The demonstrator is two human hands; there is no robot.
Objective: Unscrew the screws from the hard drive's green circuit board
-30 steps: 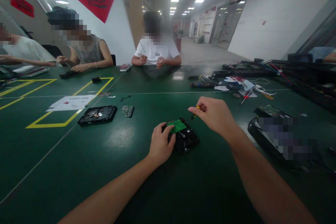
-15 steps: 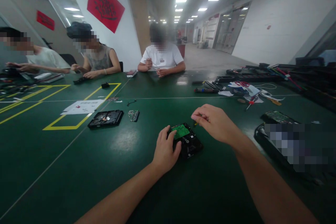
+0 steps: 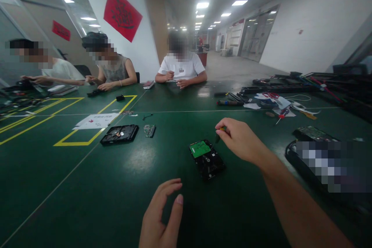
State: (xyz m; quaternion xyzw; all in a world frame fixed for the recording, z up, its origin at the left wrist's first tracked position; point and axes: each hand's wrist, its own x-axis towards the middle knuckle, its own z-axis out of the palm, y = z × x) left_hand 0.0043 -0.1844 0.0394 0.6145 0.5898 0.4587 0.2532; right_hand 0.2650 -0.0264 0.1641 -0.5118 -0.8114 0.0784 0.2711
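A black hard drive (image 3: 213, 166) lies on the green table, its green circuit board (image 3: 199, 148) facing up at the far left corner. My right hand (image 3: 234, 135) is closed around a small screwdriver (image 3: 217, 138) with some yellow on its handle. The thin shaft slants down to the drive beside the board's edge; whether the tip sits in a screw is too small to tell. My left hand (image 3: 162, 213) hovers nearer to me, left of the drive and apart from it, fingers spread and holding nothing.
Left of the drive are a loose circuit board (image 3: 149, 131), a black drive casing (image 3: 119, 134) and a paper sheet (image 3: 94, 121). On the right lie a red-handled screwdriver (image 3: 281, 115), cables and a dark device (image 3: 316, 135). Several people sit across the table.
My left hand has let go of the hard drive and pulled back toward me. The screwdriver in my right hand now points down at the drive.
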